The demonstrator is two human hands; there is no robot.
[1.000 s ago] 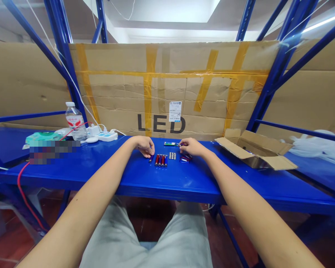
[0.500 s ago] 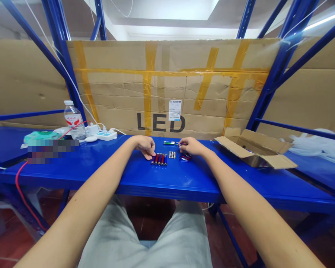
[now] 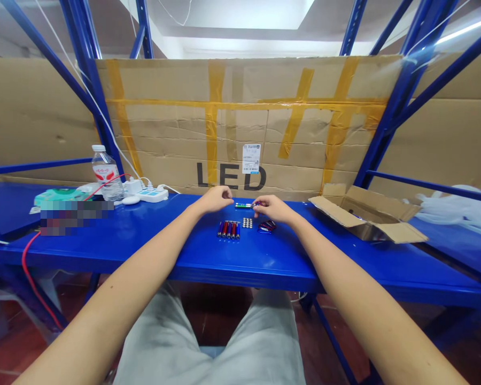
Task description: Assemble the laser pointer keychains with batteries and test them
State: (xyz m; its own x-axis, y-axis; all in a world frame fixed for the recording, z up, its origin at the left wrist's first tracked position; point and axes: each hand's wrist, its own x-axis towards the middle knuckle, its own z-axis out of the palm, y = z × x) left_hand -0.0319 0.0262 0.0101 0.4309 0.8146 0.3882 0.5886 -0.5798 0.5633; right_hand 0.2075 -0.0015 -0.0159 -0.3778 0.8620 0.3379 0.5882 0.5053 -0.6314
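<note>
A: Right, your left hand [image 3: 215, 199] is up at the back of the bench [image 3: 152, 240], fingers curled in, just off the left end of the little green stick [image 3: 243, 205]. Whether it pinches anything, I cannot tell.

B: And your right hand [image 3: 273, 208] sits at the stick's other end, fingertips pinched on that tip. So the stick lies flat between your two hands, close to the LED carton [image 3: 240, 123].

A: Nearer to you, a row of batteries [image 3: 229, 230] lies side by side, red and blue, untouched by either hand.

B: Just right of that row, a small block of button cells [image 3: 247, 222], packed tight. Then a blue and red clump [image 3: 266, 226] right under your right wrist; too small to say what it is.

A: Out on the right, an open box [image 3: 366, 214], flaps spread, well apart from your hands.

B: Far left, a bottle [image 3: 106, 174] stands upright beside a white power strip [image 3: 154, 194], with a red cable [image 3: 34, 278] dropping off the bench edge.
</note>
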